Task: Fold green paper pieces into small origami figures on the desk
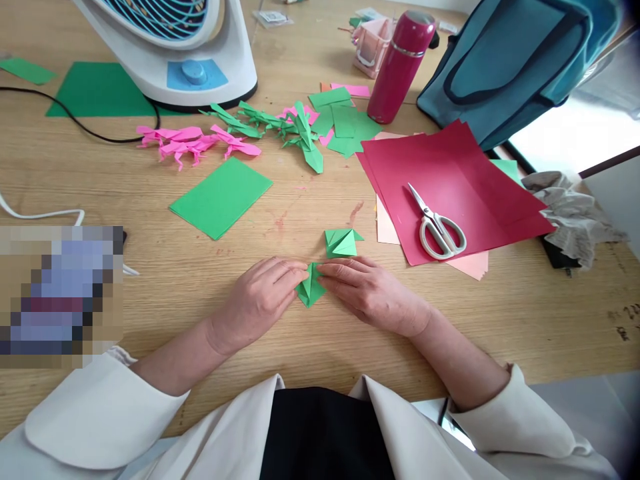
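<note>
Green paper (311,288): on the table (280,363), between your hands.
Crease (312,279): match the edges, then press firmly along it.
Left hand (264,293): your fingers pinch the paper's left side.
Right hand (373,293): yours clamp its right.
Folded piece (341,244): just beyond; avoid nudging it.

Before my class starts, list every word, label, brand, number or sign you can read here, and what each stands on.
No text can be read with certainty.
Table: small dark marks near the right edge, perhaps handwritten, too blurred to read.
Pixelated patch at left: anything written there is hidden.
</note>
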Available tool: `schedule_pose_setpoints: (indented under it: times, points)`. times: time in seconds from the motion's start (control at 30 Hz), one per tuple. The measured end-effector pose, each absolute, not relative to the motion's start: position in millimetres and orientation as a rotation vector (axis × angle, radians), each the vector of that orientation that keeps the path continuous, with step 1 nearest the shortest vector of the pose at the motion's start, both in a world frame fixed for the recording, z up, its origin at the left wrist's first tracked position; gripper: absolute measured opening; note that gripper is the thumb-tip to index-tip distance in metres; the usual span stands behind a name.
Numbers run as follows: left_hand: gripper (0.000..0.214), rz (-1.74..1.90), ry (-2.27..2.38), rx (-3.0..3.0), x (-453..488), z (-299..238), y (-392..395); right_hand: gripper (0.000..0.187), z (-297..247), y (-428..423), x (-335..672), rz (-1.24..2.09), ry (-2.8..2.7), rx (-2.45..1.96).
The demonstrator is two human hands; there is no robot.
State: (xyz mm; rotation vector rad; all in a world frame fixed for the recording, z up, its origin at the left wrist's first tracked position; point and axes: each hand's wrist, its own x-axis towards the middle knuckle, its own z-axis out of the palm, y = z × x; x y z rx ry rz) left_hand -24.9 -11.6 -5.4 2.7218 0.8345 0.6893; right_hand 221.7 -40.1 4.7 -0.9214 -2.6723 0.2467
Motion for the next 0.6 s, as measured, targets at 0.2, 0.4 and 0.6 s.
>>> schedule_pose_setpoints:
  times: [0.2, 0.4, 0.6]
  points:
    - [0.023, 0.688, 0.727, 2.838, -27.2, -5.4, -8.3, 0.031, 2.6, -39.6, 224.3, 0.222, -2.681, -0.896]
    - [0.038, 0.649, 0.673, 2.794, -29.2, -6.0, -4.5, 0.032, 1.4, -35.7, 227.3, 0.255, -2.665, -0.862]
    - [0.037, 0.649, 0.548, 2.807, -33.6, -6.4, -0.7, 0.031, 2.0, -34.5, 225.4, 0.247, -2.635, -0.871]
